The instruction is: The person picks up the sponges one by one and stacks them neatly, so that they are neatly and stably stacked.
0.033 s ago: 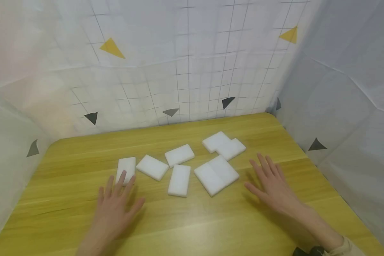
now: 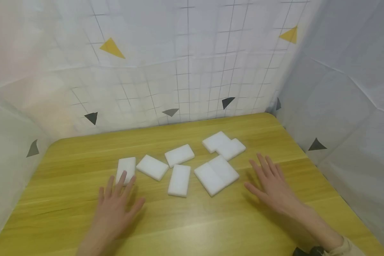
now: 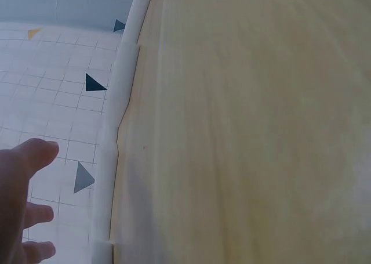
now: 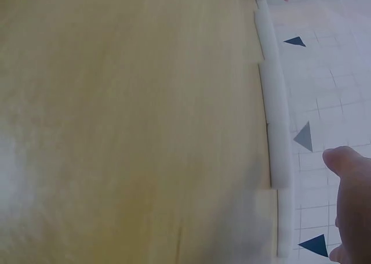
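Observation:
Several white foam blocks lie flat on a yellow wooden table (image 2: 192, 220). My left hand (image 2: 116, 199) rests palm down with fingers spread and straight. Its fingertips lie over the near end of the leftmost block (image 2: 126, 165). My right hand (image 2: 270, 181) also lies flat and spread on the wood. It holds nothing and sits just right of two blocks lying side by side (image 2: 216, 175). In the left wrist view my left hand (image 3: 20, 206) shows beside the blocks' edges (image 3: 113, 159). The right wrist view catches my right hand's thumb (image 4: 353, 194) near a block edge (image 4: 275, 125).
More blocks lie between the hands: one angled block (image 2: 152, 167), one behind it (image 2: 179, 155), one lengthwise (image 2: 179, 180), and an overlapping pair further back (image 2: 224, 145). White sheets with grid lines and triangles (image 2: 185, 71) wall the table at the back and on both sides.

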`<state>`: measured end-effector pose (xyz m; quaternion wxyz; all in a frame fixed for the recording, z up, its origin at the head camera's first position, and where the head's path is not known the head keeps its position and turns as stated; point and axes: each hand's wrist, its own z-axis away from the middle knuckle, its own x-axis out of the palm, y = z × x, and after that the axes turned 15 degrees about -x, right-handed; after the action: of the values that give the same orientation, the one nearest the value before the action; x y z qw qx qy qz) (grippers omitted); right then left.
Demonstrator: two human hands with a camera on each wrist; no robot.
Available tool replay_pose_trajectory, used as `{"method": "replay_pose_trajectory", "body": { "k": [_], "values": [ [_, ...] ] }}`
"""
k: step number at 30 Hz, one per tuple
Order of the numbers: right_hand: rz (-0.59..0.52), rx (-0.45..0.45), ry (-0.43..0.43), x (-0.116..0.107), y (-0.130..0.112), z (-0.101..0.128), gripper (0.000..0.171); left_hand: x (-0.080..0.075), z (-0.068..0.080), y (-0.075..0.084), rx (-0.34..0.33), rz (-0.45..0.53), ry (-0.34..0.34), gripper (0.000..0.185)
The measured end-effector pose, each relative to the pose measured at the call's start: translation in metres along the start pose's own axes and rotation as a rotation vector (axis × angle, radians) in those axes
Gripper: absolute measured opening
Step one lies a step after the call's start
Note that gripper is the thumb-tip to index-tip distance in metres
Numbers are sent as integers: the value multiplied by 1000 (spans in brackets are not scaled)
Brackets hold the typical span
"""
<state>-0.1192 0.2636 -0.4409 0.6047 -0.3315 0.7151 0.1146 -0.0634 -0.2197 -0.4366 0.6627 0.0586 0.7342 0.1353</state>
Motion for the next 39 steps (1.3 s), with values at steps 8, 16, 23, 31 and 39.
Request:
{"method": "replay_pose_trajectory", "body": {
  "k": [8, 16, 23, 31, 39],
  "values": [
    [7, -7, 11, 5, -1, 2, 82, 2, 4, 2, 15, 21, 28, 75],
    [6, -15, -9, 4, -9, -2, 84, 0, 3, 5, 21, 24, 46, 75],
    [-25, 4, -15, 7, -11, -6, 85, 7, 2, 11, 42, 57, 48, 74],
    [-70, -5, 34, 10, -22, -14, 82, 16, 2, 23, 102, 188, 104, 66],
    [-117, -44, 119, 21, -36, -23, 74, 24, -3, 38, 44, 344, 88, 57]
  ]
}}
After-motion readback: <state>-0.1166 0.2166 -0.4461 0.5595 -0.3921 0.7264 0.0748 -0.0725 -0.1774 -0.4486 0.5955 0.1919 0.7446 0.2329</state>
